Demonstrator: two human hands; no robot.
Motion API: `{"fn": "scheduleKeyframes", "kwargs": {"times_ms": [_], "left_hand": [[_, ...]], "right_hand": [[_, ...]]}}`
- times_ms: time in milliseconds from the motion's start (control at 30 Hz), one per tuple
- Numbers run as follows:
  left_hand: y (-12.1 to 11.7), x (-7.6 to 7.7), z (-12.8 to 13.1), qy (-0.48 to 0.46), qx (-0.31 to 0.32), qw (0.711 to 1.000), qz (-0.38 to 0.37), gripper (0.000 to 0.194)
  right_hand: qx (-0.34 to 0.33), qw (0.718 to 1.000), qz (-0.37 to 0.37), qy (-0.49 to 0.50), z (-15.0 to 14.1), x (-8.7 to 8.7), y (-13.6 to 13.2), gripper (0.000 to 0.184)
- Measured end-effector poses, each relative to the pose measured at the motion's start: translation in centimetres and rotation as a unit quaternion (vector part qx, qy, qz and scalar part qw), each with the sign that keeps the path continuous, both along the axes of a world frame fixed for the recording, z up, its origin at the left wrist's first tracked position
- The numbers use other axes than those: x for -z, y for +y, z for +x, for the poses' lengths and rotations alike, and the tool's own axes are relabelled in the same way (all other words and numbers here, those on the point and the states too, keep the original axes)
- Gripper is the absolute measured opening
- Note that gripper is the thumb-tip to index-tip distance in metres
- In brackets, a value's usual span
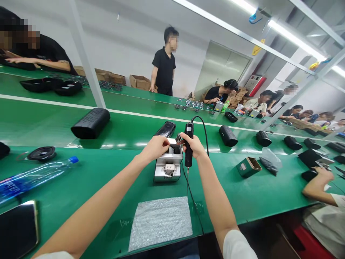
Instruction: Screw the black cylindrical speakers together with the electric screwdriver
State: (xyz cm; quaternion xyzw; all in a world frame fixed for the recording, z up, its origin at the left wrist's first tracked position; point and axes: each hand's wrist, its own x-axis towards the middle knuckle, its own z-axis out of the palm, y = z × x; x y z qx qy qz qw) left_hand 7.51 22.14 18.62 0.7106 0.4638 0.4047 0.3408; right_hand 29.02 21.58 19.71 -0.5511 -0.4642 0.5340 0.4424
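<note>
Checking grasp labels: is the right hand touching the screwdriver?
Touching. The head view shows the right hand gripping the screwdriver around its black body.

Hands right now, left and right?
Left hand: at the silver box; grip can't be told.
Right hand: closed, holding the black screwdriver.

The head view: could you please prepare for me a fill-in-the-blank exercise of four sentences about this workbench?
1. The ____ hand holds the black electric screwdriver.
2. The clear plastic bottle has a ____ cap.
3. The bubble-wrap sheet lies on a ____ tabletop.
4. In the picture, the smartphone lies to the ____ of the bubble-wrap sheet.

Missing words: right; blue; green; left.
</note>
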Motion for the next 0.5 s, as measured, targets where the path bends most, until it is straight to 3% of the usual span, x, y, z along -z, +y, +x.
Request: {"fn": "scheduleKeyframes", "kwargs": {"times_ms": [200, 333, 400, 500], "left_hand": [[0.47, -0.2, -0.61, 0.088, 0.013, 0.996, 0.006, 0.008], [0.98, 0.33, -0.53, 0.097, 0.023, 0.995, 0.003, 0.019], [0.94, 0.41, -0.36, 0.078, 0.032, 0.996, -0.021, 0.033], [0.51, 0.17, 0.18, -0.042, 0.031, 0.991, -0.126, 0.055]], "right_hand": [[0.004, 1.0, 0.008, 0.023, -0.71, -0.34, -0.61, 0.03], [-0.003, 0.998, 0.024, 0.051, -0.92, -0.23, -0.51, 0.037], [-0.006, 0.998, 0.033, 0.061, -0.93, -0.12, -0.45, 0.039], [-0.011, 0.997, 0.044, 0.07, -0.95, 0.07, -0.52, 0.04]]}}
